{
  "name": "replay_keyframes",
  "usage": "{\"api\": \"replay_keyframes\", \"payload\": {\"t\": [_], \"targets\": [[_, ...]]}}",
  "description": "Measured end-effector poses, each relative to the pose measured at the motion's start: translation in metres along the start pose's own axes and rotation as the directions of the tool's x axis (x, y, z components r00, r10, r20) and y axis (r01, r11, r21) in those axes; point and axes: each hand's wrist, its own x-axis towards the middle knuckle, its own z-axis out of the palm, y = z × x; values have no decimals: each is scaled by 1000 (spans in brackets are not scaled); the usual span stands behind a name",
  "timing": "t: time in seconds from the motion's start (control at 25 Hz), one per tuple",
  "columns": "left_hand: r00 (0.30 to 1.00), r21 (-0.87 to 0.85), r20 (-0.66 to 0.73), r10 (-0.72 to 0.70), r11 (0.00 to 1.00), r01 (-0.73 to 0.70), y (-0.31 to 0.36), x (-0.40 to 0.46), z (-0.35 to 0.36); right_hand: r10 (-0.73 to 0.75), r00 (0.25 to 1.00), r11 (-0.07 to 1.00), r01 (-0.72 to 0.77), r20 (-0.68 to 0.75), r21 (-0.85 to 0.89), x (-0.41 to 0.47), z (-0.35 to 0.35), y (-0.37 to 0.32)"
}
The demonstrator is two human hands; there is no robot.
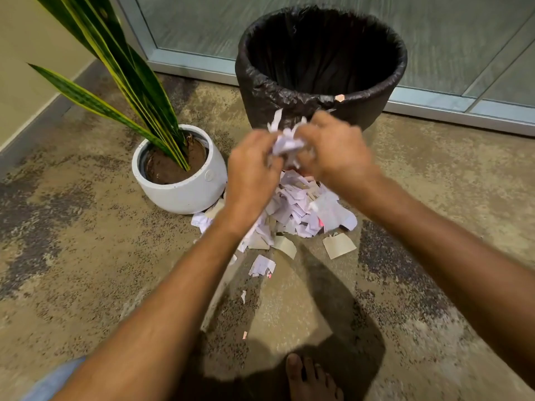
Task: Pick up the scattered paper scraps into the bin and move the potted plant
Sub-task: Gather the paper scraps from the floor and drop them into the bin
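Both hands are cupped together around a bunch of white paper scraps [286, 141], held just in front of the bin [321, 91], below its rim. My left hand [252, 172] grips the bunch from the left, my right hand [333, 146] from the right. A heap of scraps [301, 215] lies on the floor beneath my hands, with loose pieces [262, 264] trailing toward me. The bin is black, lined with a black bag, and one small scrap [339, 98] sticks to its rim. The potted plant [179, 175], long striped leaves in a white round pot, stands left of the heap.
A glass wall with a metal frame [434, 111] runs behind the bin. A beige wall and skirting [37, 111] close off the left side. The floor is speckled brown stone. My bare foot [311, 377] shows at the bottom edge.
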Motion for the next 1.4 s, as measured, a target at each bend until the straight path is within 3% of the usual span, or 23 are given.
{"api": "replay_keyframes", "payload": {"t": [0.12, 0.24, 0.4, 0.52, 0.6, 0.76, 0.84, 0.96, 1.04, 1.16, 1.28, 1.4], "targets": [[981, 77, -70, 180, 982, -174, 27, 60, -19, 64, 975, 996, -48, -212, 79, 37, -41, 8], [979, 177, -11, 202, 964, -196, 43, 110, -20, 168, 947, 983, -141, -274, 116, 69, -59, 23], [974, 243, 146, 170, 949, -202, 45, 147, -11, 234, 952, 972, -222, -198, 82, 97, -63, 36], [941, 174, 244, 235, 944, -281, 35, 147, -8, 188, 980, 982, -189, -65, -9, 100, -63, 37], [946, 177, 210, 247, 942, -285, 24, 132, -6, 155, 987, 985, -157, -26, -77, 99, -67, 34], [957, 166, 103, 271, 944, -285, -10, 63, 2, 46, 993, 993, -58, -112, -99, 69, -65, 10], [951, 190, 157, 268, 936, -295, -35, 21, 5, -25, 1000, 999, 25, -3, -37, 37, -44, -4], [947, 202, 206, 247, 936, -288, -69, -43, 11, 18, 922, 1000, -8, 387, -28, -17, 7, 4], [962, 220, 225, 153, 954, -204, -87, -92, 12, 129, 804, 990, -71, 580, -121, -52, 42, 25], [950, 315, 253, -182, 944, 97, -113, -160, 11, 348, 630, 937, -208, 694, -282, -86, 80, 71], [826, 414, 224, -517, 818, 399, -136, -187, 9, 427, 559, 904, -287, 711, -318, -99, 98, 113], [689, 402, 210, -694, 703, 586, -156, -174, 3, 438, 549, 895, -338, 712, -290, -100, 111, 134]]}}
